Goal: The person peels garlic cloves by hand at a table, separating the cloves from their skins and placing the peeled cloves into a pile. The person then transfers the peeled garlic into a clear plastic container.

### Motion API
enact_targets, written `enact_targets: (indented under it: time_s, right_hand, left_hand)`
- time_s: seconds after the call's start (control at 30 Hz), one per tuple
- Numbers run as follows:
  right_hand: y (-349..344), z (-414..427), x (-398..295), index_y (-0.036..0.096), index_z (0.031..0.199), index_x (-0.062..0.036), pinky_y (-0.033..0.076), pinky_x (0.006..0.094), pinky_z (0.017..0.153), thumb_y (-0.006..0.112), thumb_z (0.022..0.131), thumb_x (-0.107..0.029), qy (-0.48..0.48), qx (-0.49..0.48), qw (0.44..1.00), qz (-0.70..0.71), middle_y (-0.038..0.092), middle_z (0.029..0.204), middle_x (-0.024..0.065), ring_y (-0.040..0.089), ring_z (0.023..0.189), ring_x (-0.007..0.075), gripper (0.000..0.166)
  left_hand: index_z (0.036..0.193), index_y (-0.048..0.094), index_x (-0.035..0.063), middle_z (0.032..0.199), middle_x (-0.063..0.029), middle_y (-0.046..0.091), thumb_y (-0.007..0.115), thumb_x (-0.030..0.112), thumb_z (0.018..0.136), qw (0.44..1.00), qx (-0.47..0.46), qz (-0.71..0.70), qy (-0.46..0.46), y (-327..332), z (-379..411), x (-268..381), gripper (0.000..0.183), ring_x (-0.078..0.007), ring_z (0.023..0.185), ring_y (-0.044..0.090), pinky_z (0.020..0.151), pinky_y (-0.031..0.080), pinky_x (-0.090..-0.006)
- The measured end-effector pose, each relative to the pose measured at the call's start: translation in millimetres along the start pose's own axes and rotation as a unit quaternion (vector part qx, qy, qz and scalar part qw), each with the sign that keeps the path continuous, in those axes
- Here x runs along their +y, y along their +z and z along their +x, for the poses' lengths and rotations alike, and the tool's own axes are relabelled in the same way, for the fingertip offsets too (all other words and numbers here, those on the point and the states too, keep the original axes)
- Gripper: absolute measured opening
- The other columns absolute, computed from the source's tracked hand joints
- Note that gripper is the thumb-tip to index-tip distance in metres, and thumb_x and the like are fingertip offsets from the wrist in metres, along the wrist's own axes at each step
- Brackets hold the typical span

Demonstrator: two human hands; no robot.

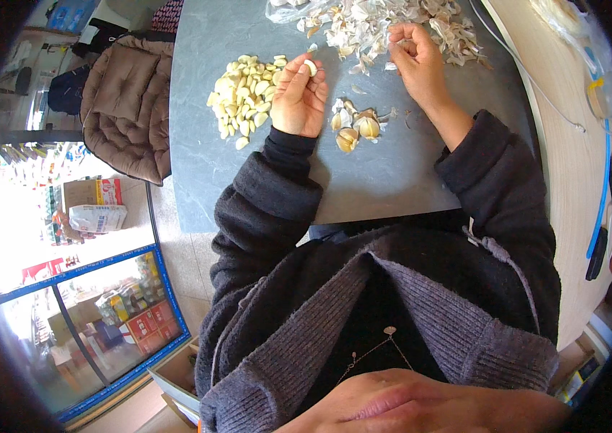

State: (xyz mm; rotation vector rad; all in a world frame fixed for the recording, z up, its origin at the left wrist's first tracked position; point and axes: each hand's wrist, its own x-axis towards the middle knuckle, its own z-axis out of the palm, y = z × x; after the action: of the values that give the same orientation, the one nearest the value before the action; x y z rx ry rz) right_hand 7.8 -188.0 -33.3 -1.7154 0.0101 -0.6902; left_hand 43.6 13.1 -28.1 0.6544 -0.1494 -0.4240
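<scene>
My left hand (301, 97) holds a peeled garlic clove (310, 67) between thumb and fingers, at the right edge of a pile of peeled cloves (243, 92) on the grey table. Over the front edge of a heap of papery garlic skins (357, 27) is my right hand (419, 65), its fingers curled; whether a scrap of skin is between them I cannot tell. Between my hands, nearer my body, lie several unpeeled cloves (368, 126) with loose skins.
A clear plastic bag (289, 12) with pale contents lies at the table's far edge. A white cable (544, 94) runs along the right side of the grey tabletop (381, 184), beside a pale wooden surface (565, 162). A brown cushioned chair (127, 108) stands at the left.
</scene>
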Motion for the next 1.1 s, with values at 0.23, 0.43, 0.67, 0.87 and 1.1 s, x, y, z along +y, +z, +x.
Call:
enact_targets:
  time_s: [0.23, 0.43, 0.67, 0.87, 1.1]
  right_hand:
    - [6.0, -18.2, -37.4, 0.056, 0.095, -0.0041, 0.042, 0.0198, 0.059, 0.058, 0.081, -0.005, -0.088, -0.162, 0.983, -0.011, 0.054, 0.087, 0.0028, 0.051, 0.072, 0.0073, 0.015]
    - [11.5, -19.7, -28.6, 0.053, 0.086, -0.0009, 0.042, 0.0243, 0.062, 0.056, 0.08, -0.001, -0.15, -0.142, 0.978, -0.019, 0.052, 0.081, 0.0058, 0.051, 0.07, 0.0121, 0.007]
    - [8.6, -11.0, -7.1, 0.052, 0.086, -0.0012, 0.043, 0.0241, 0.063, 0.054, 0.083, -0.005, -0.027, -0.098, 0.994, -0.036, 0.053, 0.075, 0.0059, 0.052, 0.068, 0.0112, 0.006]
    - [7.2, -20.2, -5.4, 0.05, 0.095, 0.0005, 0.044, 0.0247, 0.071, 0.049, 0.087, -0.005, -0.01, -0.15, 0.989, -0.011, 0.054, 0.083, 0.0044, 0.053, 0.078, 0.0111, 0.01]
    - [13.5, -17.7, -5.6, 0.05, 0.096, -0.0018, 0.039, 0.0198, 0.059, 0.049, 0.088, -0.008, 0.015, -0.2, 0.98, -0.008, 0.05, 0.079, -0.0008, 0.044, 0.067, 0.0051, 0.01]
  left_hand:
    - [0.097, 0.053, 0.0017, 0.09, -0.0082, 0.06, 0.048, 0.004, 0.088, 0.996, -0.052, 0.073, -0.007, 5.7, -5.0, -7.0, 0.01, -0.0142, 0.079, 0.06, 0.068, 0.052, -0.0231]
    - [0.095, 0.053, -0.0007, 0.086, -0.0066, 0.06, 0.052, 0.002, 0.085, 0.988, -0.053, 0.146, -0.02, 14.4, -12.2, -12.9, 0.01, -0.0129, 0.076, 0.06, 0.066, 0.052, -0.0228]
    - [0.087, 0.059, 0.0023, 0.076, -0.0034, 0.06, 0.06, 0.006, 0.079, 0.795, 0.038, 0.529, 0.293, -0.2, 2.3, 30.0, 0.009, -0.0111, 0.071, 0.055, 0.066, 0.044, -0.0239]
    - [0.079, 0.063, 0.0041, 0.078, -0.0106, 0.062, 0.06, 0.007, 0.073, 0.55, 0.251, 0.654, 0.455, -47.5, -4.0, 97.0, 0.008, -0.0235, 0.075, 0.06, 0.068, 0.047, -0.0317]
    - [0.073, 0.063, 0.0075, 0.075, -0.0107, 0.061, 0.058, 0.019, 0.073, 0.526, 0.363, 0.702, 0.314, -84.4, -10.9, 94.3, 0.012, -0.0289, 0.075, 0.056, 0.073, 0.044, -0.0377]
